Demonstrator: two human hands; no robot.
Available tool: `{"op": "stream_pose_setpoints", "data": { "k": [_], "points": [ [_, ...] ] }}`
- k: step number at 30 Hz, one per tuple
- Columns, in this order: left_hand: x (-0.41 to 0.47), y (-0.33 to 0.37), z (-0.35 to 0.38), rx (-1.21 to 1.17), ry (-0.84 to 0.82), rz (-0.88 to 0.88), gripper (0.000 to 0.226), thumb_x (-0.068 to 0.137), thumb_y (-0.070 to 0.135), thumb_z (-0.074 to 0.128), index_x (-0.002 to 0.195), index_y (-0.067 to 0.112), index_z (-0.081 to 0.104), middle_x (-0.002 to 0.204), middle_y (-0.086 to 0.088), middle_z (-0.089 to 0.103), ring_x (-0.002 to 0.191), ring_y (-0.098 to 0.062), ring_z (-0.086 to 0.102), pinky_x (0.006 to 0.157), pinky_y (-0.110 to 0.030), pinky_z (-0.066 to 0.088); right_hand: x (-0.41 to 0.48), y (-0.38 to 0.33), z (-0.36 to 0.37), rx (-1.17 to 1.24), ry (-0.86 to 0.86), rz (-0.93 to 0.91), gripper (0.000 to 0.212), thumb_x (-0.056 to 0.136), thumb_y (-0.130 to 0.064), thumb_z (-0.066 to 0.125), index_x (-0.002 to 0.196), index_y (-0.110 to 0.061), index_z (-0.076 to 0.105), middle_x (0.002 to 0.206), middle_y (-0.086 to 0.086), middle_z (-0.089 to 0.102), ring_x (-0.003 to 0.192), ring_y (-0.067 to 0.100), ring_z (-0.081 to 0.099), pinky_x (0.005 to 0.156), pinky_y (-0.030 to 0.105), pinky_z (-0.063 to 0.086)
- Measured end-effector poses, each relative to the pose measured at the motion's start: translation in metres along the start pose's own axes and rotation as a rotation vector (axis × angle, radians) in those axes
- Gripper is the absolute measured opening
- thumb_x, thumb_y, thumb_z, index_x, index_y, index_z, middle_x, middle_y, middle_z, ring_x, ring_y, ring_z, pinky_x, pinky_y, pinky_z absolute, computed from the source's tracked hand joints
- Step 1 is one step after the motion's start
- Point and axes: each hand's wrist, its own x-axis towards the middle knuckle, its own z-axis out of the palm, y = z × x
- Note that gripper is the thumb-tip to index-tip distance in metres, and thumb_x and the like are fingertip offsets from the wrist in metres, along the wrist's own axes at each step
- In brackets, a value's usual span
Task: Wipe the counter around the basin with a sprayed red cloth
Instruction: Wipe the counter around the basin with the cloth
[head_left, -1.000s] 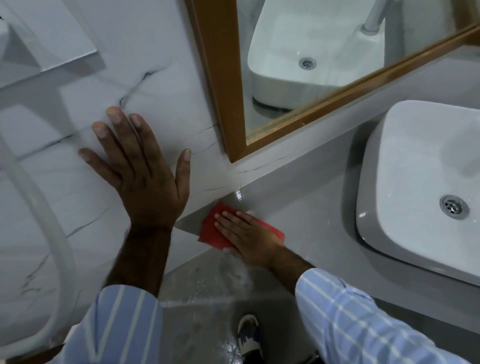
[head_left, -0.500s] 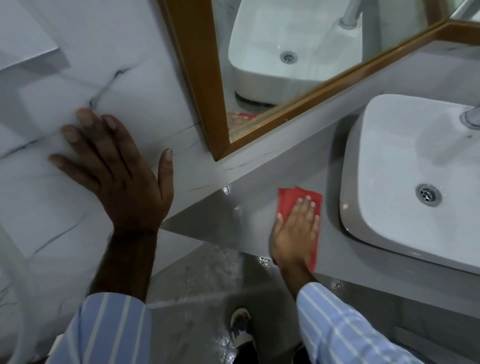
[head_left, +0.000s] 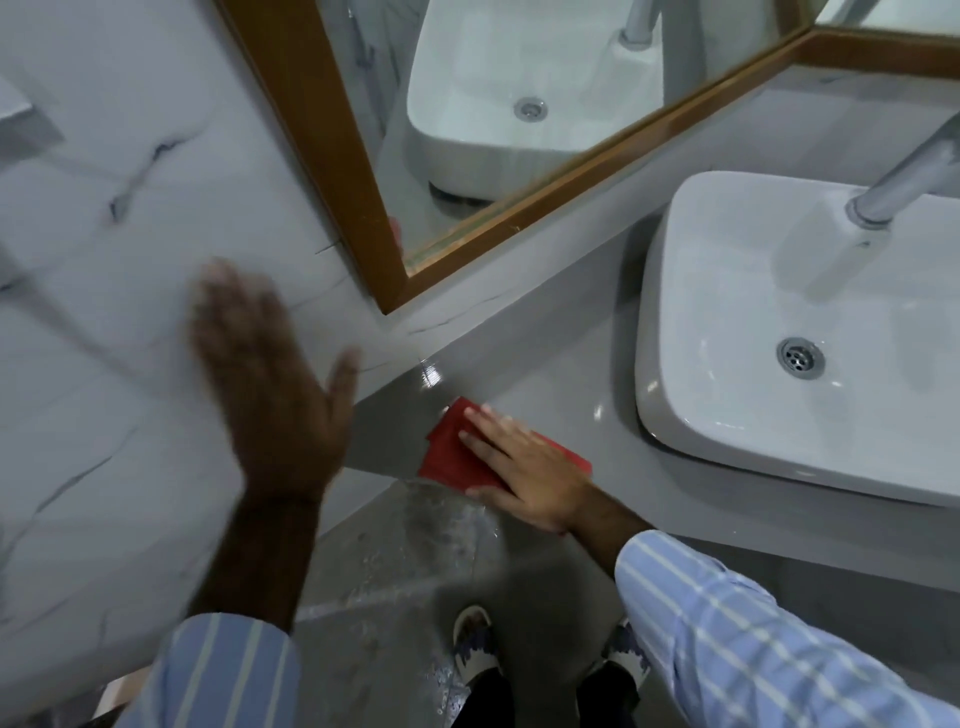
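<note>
A red cloth (head_left: 449, 452) lies flat on the grey counter (head_left: 561, 374) near its left end, close to the front edge. My right hand (head_left: 524, 462) presses palm-down on the cloth with fingers spread, covering its middle. The white basin (head_left: 727, 395) sits on the counter to the right of the cloth, a short gap away. My left hand (head_left: 270, 395) is flat and open against the marble wall on the left, blurred, holding nothing.
A wood-framed mirror (head_left: 363, 218) hangs above the counter and reflects the basin. A chrome tap (head_left: 898, 187) rises over the basin's back. Wet grey floor tiles (head_left: 395, 561) and my sandalled feet (head_left: 475, 649) show below the counter edge.
My right hand has slid the cloth back left from beside the basin toward the counter's left end. My left hand has shifted on the wall and is blurred.
</note>
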Motion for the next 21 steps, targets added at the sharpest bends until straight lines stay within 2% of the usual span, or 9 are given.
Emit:
{"op": "stream_pose_setpoints", "data": {
  "k": [2,4,6,11,14,15,17,19,21],
  "points": [
    [-0.033,0.030,0.015,-0.190,-0.333,0.049,0.077,0.110,0.045,0.053,0.165,-0.003,0.027,0.171,-0.032,0.029,0.164,-0.041,0.022,0.136,-0.052,0.023,-0.009,-0.007,-0.010,0.094,0.141,0.250,0.067,0.104,-0.051,0.050,0.158,-0.014,0.039,0.168,0.011,0.035,0.159,0.029,0.023,0.130,0.041,0.019],
    [-0.062,0.059,0.029,-0.266,-0.722,-0.108,0.073,0.108,0.045,0.054,0.161,-0.001,0.038,0.168,-0.027,0.038,0.158,-0.041,0.038,0.129,-0.050,0.038,-0.026,-0.008,-0.020,0.089,0.192,0.568,0.060,0.099,-0.048,0.058,0.147,-0.013,0.051,0.150,0.011,0.055,0.142,0.032,0.046,0.120,0.043,0.037],
    [-0.084,0.077,0.044,-0.249,-0.922,-0.303,0.068,0.107,0.048,0.056,0.155,0.001,0.046,0.157,-0.025,0.048,0.146,-0.040,0.051,0.119,-0.047,0.043,-0.043,-0.007,-0.024,0.061,0.129,0.756,0.059,0.092,-0.052,0.068,0.136,-0.014,0.059,0.135,0.009,0.060,0.125,0.031,0.054,0.108,0.043,0.048],
    [-0.090,0.094,0.066,-0.353,-0.968,-0.641,0.054,0.095,0.030,0.079,0.130,-0.007,0.064,0.132,-0.029,0.069,0.125,-0.044,0.066,0.105,-0.046,0.052,-0.047,0.003,-0.034,0.365,0.081,0.891,0.037,0.080,-0.034,0.087,0.107,-0.014,0.072,0.113,0.012,0.070,0.109,0.030,0.064,0.097,0.037,0.052],
    [-0.080,0.095,0.070,-0.594,-1.033,-0.926,0.042,0.091,0.017,0.083,0.124,-0.007,0.074,0.121,-0.029,0.077,0.115,-0.042,0.075,0.098,-0.038,0.059,-0.051,0.012,-0.043,0.659,0.128,0.966,0.025,0.075,-0.019,0.089,0.093,-0.010,0.075,0.090,0.006,0.075,0.084,0.020,0.067,0.076,0.028,0.053],
    [-0.080,0.096,0.069,-0.713,-1.023,-1.030,0.039,0.091,0.011,0.081,0.124,-0.009,0.074,0.120,-0.030,0.077,0.114,-0.042,0.075,0.098,-0.044,0.063,-0.056,0.014,-0.046,0.767,0.145,0.983,0.025,0.075,-0.016,0.089,0.093,-0.008,0.075,0.082,0.002,0.071,0.074,0.015,0.064,0.067,0.025,0.050],
    [-0.082,0.104,0.060,-0.929,-1.019,-1.166,0.038,0.092,0.001,0.077,0.127,-0.011,0.071,0.122,-0.032,0.075,0.108,-0.040,0.074,0.080,-0.044,0.070,-0.075,0.018,-0.052,0.920,0.192,1.024,0.024,0.076,-0.013,0.089,0.093,-0.008,0.072,0.072,-0.004,0.063,0.063,0.009,0.057,0.058,0.020,0.044],
    [-0.087,0.118,0.050,-1.034,-1.063,-1.177,0.036,0.091,-0.002,0.076,0.126,-0.010,0.071,0.123,-0.033,0.075,0.101,-0.037,0.073,0.074,-0.038,0.069,-0.099,0.019,-0.058,0.999,0.247,1.055,0.023,0.078,-0.009,0.088,0.093,-0.009,0.070,0.073,0.000,0.063,0.067,0.014,0.057,0.064,0.025,0.048],
    [-0.093,0.138,0.041,-1.094,-1.116,-1.149,0.034,0.092,-0.002,0.075,0.124,-0.010,0.072,0.123,-0.034,0.075,0.099,-0.035,0.074,0.089,-0.043,0.064,-0.131,0.021,-0.065,1.087,0.321,1.090,0.025,0.079,-0.006,0.086,0.097,-0.002,0.070,0.082,0.010,0.067,0.078,0.022,0.062,0.078,0.037,0.054]
  ]
}}
